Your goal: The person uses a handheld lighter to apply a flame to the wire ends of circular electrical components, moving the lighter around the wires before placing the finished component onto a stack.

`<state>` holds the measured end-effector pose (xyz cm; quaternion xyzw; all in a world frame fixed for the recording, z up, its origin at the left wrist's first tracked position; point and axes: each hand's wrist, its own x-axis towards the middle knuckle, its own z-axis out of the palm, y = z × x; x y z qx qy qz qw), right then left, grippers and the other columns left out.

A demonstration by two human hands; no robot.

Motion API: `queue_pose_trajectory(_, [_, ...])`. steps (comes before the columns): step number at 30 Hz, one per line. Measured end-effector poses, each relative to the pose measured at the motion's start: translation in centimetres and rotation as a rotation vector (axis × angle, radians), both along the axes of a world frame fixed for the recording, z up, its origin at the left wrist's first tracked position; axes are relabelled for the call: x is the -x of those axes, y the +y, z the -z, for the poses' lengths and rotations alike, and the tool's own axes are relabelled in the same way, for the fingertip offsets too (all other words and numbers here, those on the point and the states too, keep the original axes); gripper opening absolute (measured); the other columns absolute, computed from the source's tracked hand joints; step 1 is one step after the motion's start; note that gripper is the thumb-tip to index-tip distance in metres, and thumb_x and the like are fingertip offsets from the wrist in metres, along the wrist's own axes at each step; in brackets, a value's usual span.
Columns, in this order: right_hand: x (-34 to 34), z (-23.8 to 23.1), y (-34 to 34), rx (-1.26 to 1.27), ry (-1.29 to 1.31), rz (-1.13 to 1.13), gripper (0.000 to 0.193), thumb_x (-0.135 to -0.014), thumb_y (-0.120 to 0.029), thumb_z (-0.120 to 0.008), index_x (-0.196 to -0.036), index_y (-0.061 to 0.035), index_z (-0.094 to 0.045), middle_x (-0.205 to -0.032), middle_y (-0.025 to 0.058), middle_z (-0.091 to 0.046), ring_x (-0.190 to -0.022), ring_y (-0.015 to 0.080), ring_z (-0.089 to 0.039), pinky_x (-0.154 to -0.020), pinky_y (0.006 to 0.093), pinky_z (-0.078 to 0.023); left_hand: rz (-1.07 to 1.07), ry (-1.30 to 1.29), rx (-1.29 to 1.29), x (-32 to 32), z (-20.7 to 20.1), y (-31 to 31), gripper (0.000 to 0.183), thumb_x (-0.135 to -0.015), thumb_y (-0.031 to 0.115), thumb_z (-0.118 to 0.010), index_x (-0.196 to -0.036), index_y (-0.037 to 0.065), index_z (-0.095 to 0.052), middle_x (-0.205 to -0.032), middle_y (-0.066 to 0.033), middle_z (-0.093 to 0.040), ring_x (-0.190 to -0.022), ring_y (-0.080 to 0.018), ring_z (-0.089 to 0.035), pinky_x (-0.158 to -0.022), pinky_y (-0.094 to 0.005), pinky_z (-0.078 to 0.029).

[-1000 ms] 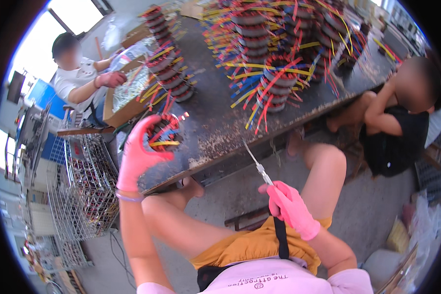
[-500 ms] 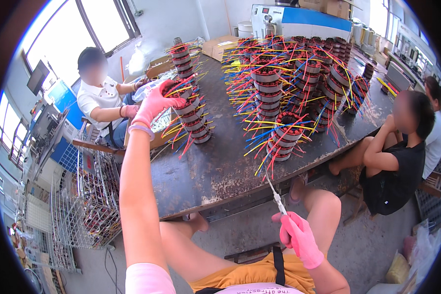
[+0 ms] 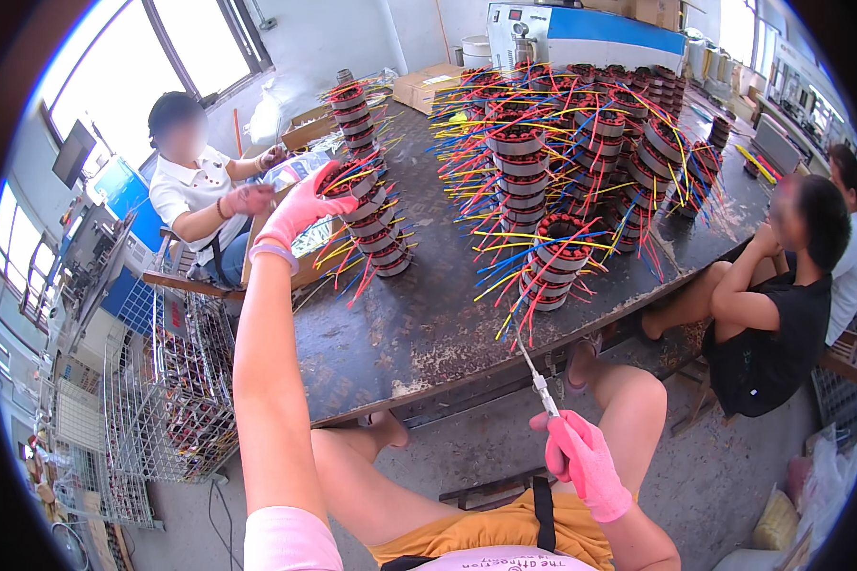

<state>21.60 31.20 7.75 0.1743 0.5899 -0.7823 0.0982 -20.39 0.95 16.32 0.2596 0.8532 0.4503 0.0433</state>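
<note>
- Left hand (image 3: 305, 211), pink-gloved, is clamped on the top ring of the left coil stack (image 3: 379, 238), upright beyond the desk's (image 3: 419, 328) near edge.
- Right hand (image 3: 586, 464) is closed around a slim metal tool (image 3: 541, 384), its tip at that edge.
- Front coil stack (image 3: 548, 278) stands near the edge, wires splaying.
- Scuffed desktop separates both stacks, leaving room between.

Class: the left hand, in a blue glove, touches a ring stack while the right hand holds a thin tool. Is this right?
Not blue: the head view shows the left hand in a pink glove, touching a ring stack, while the right hand holds a thin tool.
</note>
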Motion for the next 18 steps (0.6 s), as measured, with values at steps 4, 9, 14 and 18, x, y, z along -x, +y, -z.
queue_pose_trajectory(4, [-0.5,-0.3,0.0,0.055,0.0,-0.012,0.036,-0.103,-0.03,-0.049,-0.112,0.0022,-0.06,-0.061,-0.0019,-0.05,-0.051,0.0058,-0.038,-0.048,0.0219,-0.031,-0.033,0.077,0.043,-1.3,-0.3,-1.4,0.093,-0.077,0.019,-0.085,-0.151,0.0,-0.034,-0.149,-0.0154,-0.045,-0.139,-0.021,-0.04,-0.115,-0.0327,-0.03])
queue_pose_trajectory(9, [-1.3,0.4,1.4,0.128,-0.029,-0.01,0.035,-0.102,-0.034,-0.05,-0.108,-0.0009,-0.061,-0.073,0.0012,-0.062,-0.056,0.0077,-0.049,-0.052,0.0215,-0.036,-0.239,0.554,0.259,-4.0,0.8,-1.4,0.093,-0.076,0.025,-0.083,-0.151,0.001,-0.033,-0.153,-0.0188,-0.041,-0.144,-0.0278,-0.035,-0.118,-0.0365,-0.028])
queue_pose_trajectory(14, [-1.1,1.7,2.8,0.321,-0.029,0.043,0.035,-0.101,-0.035,-0.053,-0.105,-0.0012,-0.062,-0.119,0.0169,-0.064,-0.096,0.0214,-0.067,-0.079,0.0292,-0.055,-0.229,0.956,0.105,-9.5,3.5,1.0,0.067,-0.076,0.018,-0.079,-0.136,0.005,-0.053,-0.135,-0.0177,-0.056,-0.127,-0.0357,-0.051,-0.108,-0.0431,-0.04])
queue_pose_trajectory(18, [-1.3,1.7,3.7,0.464,0.105,0.099,0.032,-0.103,-0.028,-0.051,-0.103,0.002,-0.062,-0.14,0.0234,-0.05,-0.129,0.0319,-0.053,-0.107,0.0433,-0.047,0.054,0.838,0.026,-16.4,4.3,8.2,0.046,-0.076,0.02,-0.081,-0.116,0.004,-0.065,-0.122,-0.0138,-0.063,-0.114,-0.0324,-0.059,-0.1,-0.0426,-0.047])
